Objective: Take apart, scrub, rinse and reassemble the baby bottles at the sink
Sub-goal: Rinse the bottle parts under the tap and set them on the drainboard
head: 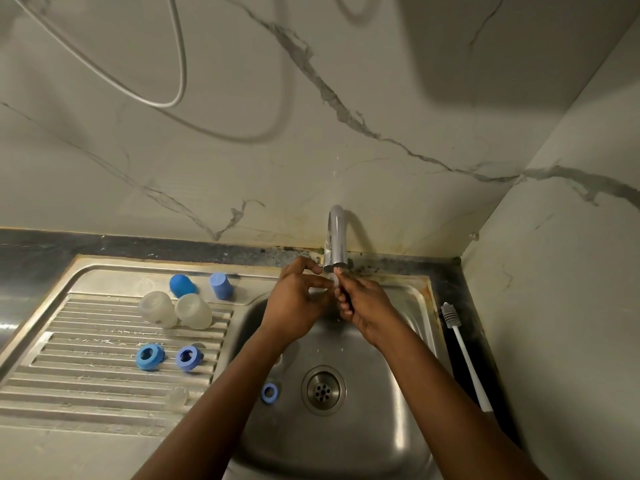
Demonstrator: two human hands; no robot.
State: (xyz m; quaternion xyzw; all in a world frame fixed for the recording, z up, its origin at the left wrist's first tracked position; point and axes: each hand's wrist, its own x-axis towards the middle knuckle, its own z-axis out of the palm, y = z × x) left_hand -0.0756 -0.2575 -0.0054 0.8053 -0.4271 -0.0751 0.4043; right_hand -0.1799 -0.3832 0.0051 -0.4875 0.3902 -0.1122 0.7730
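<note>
Currently both hands are raised over the sink basin [391,375], directly below the spout of the faucet [336,237]. The left hand [298,303] has its fingers curled, and thumb and fingertips pinch a small translucent part [334,281] held right at the spout mouth. The right hand [363,306] meets it from the other side, fingers bent and closed on the same part. What kind of part it is cannot be told; it is mostly hidden by the fingers.

One blue ring [269,393] lies flat on the basin floor, just left of the drain [323,389].

On the ribbed drainboard [69,379], left of the basin:
- two clear bottle bodies [157,308] [194,310], side by side and touching
- two blue caps [181,285] [220,285] behind them, near the back edge
- two blue collar rings [149,356] [188,357] in front of the bottles, close together but apart
- one clear teat [176,398] nearer the front, faint against the steel

A white-handled bottle brush [464,355] lies on the dark counter strip to the right of the basin, bristle head toward the wall. A grey cable [180,64] loops across the marbled wall above
</note>
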